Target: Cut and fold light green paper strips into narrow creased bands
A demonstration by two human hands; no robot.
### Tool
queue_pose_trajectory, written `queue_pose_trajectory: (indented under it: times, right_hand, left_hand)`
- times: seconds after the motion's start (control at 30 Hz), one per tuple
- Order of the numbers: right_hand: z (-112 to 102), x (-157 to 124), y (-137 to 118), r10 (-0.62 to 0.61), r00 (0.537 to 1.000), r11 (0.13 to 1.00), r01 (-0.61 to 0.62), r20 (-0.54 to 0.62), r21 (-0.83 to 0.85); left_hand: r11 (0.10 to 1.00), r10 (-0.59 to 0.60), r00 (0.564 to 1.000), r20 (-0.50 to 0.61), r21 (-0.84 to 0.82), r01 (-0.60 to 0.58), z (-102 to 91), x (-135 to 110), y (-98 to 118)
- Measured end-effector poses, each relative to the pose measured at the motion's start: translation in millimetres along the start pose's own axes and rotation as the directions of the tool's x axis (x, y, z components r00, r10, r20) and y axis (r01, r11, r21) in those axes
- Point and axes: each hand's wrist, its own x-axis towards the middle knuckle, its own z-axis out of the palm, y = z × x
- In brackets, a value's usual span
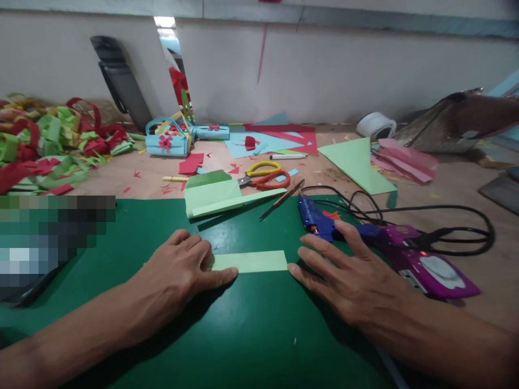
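A narrow pale-green paper strip (259,261) lies flat on the green mat (259,329). My left hand (182,265) is closed at the strip's left end, fingers curled and thumb along its lower edge. Palm down, my right hand (344,270) has its fingers spread and holds nothing. One of its fingertips is at the strip's right corner; I cannot tell whether it touches. Just beyond that hand lies a blue glue gun (314,213), partly hidden by the fingers. A folded light-green paper piece (214,197) rests at the mat's far edge.
Yellow-and-red-handled scissors (267,175) and a thin pointed tool (281,200) lie beyond the strip. A purple power strip (425,265) and black cable (454,208) are at right. Paper pieces (48,146) heap up at left, near blue paper bags (167,145) and a dark bottle (121,81).
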Motion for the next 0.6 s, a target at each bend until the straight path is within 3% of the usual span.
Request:
queue_pose_trajectory:
  times: [0.17,0.3,0.4,0.47,0.53,0.6]
  right_hand:
    - [-15.1,12.8,10.7,0.116,0.989,0.993,-0.119,-0.094,-0.018]
    - [-28.7,28.5,12.2,0.234,0.971,0.941,-0.215,-0.044,0.260]
    - [-34.3,47.6,8.7,0.291,0.943,0.791,-0.332,0.161,0.513]
    - [-34.3,61.3,5.7,0.335,0.895,0.633,-0.445,0.293,0.634]
    - [-30.6,71.7,2.7,0.336,0.868,0.512,-0.493,0.365,0.703]
    - [-24.1,77.0,-0.3,0.313,0.864,0.460,-0.501,0.394,0.733]
  left_hand:
    - [0.998,-0.068,0.997,-0.041,-0.020,0.067,3.7,4.6,13.1]
    - [0.990,-0.144,0.989,-0.028,0.009,0.144,7.2,18.3,31.6]
    - [0.979,-0.193,0.981,-0.026,0.055,0.194,10.5,31.6,44.0]
    - [0.976,-0.207,0.978,-0.031,0.065,0.208,11.6,38.2,49.4]
    - [0.969,-0.241,0.969,-0.046,0.039,0.243,11.4,40.5,51.2]
    - [0.948,-0.318,0.945,-0.069,-0.033,0.317,9.8,37.3,49.3]
